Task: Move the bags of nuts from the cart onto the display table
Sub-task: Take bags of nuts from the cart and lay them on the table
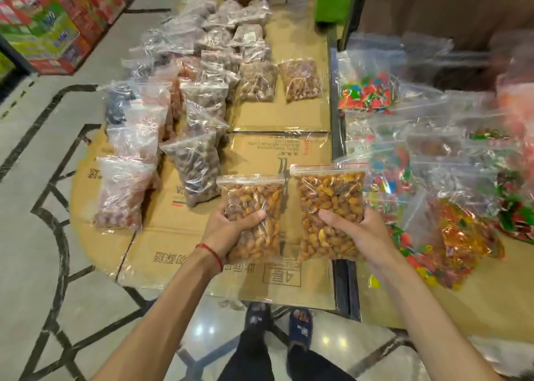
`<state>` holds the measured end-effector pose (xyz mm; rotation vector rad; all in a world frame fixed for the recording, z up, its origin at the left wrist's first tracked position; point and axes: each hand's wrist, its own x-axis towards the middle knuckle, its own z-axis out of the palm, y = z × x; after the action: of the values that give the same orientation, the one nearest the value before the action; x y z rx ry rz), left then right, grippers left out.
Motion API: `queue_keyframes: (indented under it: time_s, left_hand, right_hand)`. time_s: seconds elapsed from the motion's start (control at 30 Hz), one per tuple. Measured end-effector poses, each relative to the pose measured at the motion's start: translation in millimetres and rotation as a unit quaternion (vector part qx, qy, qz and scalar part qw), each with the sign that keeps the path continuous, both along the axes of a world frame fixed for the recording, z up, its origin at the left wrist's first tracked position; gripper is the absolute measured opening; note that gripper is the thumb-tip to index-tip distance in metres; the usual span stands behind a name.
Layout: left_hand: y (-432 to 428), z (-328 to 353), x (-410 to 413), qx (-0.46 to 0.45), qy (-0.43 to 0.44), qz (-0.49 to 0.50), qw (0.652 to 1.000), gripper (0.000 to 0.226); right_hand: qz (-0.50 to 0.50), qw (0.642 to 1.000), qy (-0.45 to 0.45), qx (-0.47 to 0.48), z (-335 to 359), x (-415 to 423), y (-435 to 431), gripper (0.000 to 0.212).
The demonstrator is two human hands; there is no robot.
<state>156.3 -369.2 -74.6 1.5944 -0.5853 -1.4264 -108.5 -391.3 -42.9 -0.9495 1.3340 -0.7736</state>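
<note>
Now the left hand (231, 230) and right hand (358, 230) each grip one bag of nuts (254, 207) above the cardboard (260, 146), probably to lay both bags (329, 207) down together.

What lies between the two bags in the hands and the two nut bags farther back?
Only bare printed cardboard, crossed by a seam between sheets, as the head view shows.

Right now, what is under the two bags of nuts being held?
Flattened cardboard with printed characters lies beneath the left bag of nuts and the right bag of nuts. The patch directly behind both bags is covered, so anything there cannot be seen.
</note>
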Motion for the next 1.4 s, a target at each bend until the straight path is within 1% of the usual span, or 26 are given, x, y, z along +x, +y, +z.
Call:
queue_keyframes:
  time_s: [0.1, 0.17, 0.23, 0.37, 0.43, 0.53, 0.67, 0.73, 0.83, 0.97, 1.03, 1.1, 1.13, 1.17, 1.23, 1.3, 1.4]
  left_hand:
    - [-41.8, -3.5, 8.1, 0.001, 0.026, -0.014, 1.000, 0.068]
    - [-70.9, -4.3, 11.7, 0.006, 0.031, -0.033, 0.999, 0.069]
    - [-98.2, -1.9, 12.2, 0.011, 0.032, -0.053, 0.998, 0.061]
    - [-153.3, 8.1, 10.4, 0.031, 0.058, -0.086, 0.994, 0.040]
    - [-177.8, 12.1, 7.8, 0.047, 0.057, -0.106, 0.992, 0.036]
    - [-210.4, 13.7, 1.4, 0.066, 0.050, -0.140, 0.987, 0.024]
    - [-256.5, 13.2, -13.9, 0.034, 0.016, -0.174, 0.984, 0.025]
    - [-283.1, 13.5, -20.1, 0.025, 0.007, -0.175, 0.984, 0.021]
    - [-325.6, 15.8, -29.6, 0.020, 0.010, -0.176, 0.984, 0.032]
    - [-375.1, 13.1, -39.5, 0.009, -0.004, -0.164, 0.986, 0.035]
    - [-395.6, 8.6, -42.1, 0.007, -0.024, -0.163, 0.986, 0.042]
    - [-411.8, -0.2, -46.1, 0.003, -0.038, -0.171, 0.984, 0.052]
    - [-417.5, -4.5, -47.0, 0.002, -0.051, -0.177, 0.983, 0.055]
    - [-421.7, -9.4, -48.7, -0.003, -0.069, -0.181, 0.981, 0.054]
    - [-422.4, -11.6, -53.9, -0.017, -0.122, -0.186, 0.975, 0.046]
    - [-421.9, -15.4, -58.5, -0.031, -0.196, -0.181, 0.963, 0.046]
    - [-413.4, -11.3, -62.0, -0.064, -0.269, -0.152, 0.949, 0.060]
  right_hand:
    - [-0.031, 0.999, 0.009, -0.003, 8.0, 12.0, -20.2, 0.050]
    - [-0.055, 0.998, 0.016, -0.008, 12.7, 19.7, -32.3, 0.042]
    - [-0.073, 0.997, 0.024, -0.016, 16.7, 26.9, -43.0, 0.034]
    - [-0.107, 0.993, 0.042, -0.021, 20.0, 35.1, -65.1, 0.035]
    - [-0.124, 0.991, 0.054, -0.019, 19.9, 35.9, -76.7, 0.037]
    - [-0.130, 0.990, 0.058, -0.018, 21.4, 35.1, -93.1, 0.039]
    - [-0.138, 0.989, 0.041, -0.014, 24.8, 28.7, -110.4, 0.044]
    - [-0.144, 0.988, 0.046, -0.010, 25.1, 24.6, -119.1, 0.046]
    - [-0.166, 0.985, 0.048, 0.003, 22.7, 19.4, -132.3, 0.044]
    - [-0.166, 0.985, 0.035, 0.025, 18.3, 15.4, -151.4, 0.042]
    - [-0.169, 0.985, 0.024, 0.035, 14.4, 16.1, -161.1, 0.037]
    - [-0.175, 0.984, 0.013, 0.043, 9.4, 16.6, -168.6, 0.037]
    - [-0.174, 0.984, 0.011, 0.045, 6.5, 17.1, -171.4, 0.038]
    - [-0.174, 0.984, 0.009, 0.047, 3.3, 17.6, -173.2, 0.038]
    - [-0.175, 0.983, 0.008, 0.050, -2.2, 17.5, -174.1, 0.034]
    - [-0.173, 0.983, 0.014, 0.057, -6.7, 17.2, -173.7, 0.034]
    - [-0.163, 0.984, 0.019, 0.067, -10.8, 16.7, -172.2, 0.037]
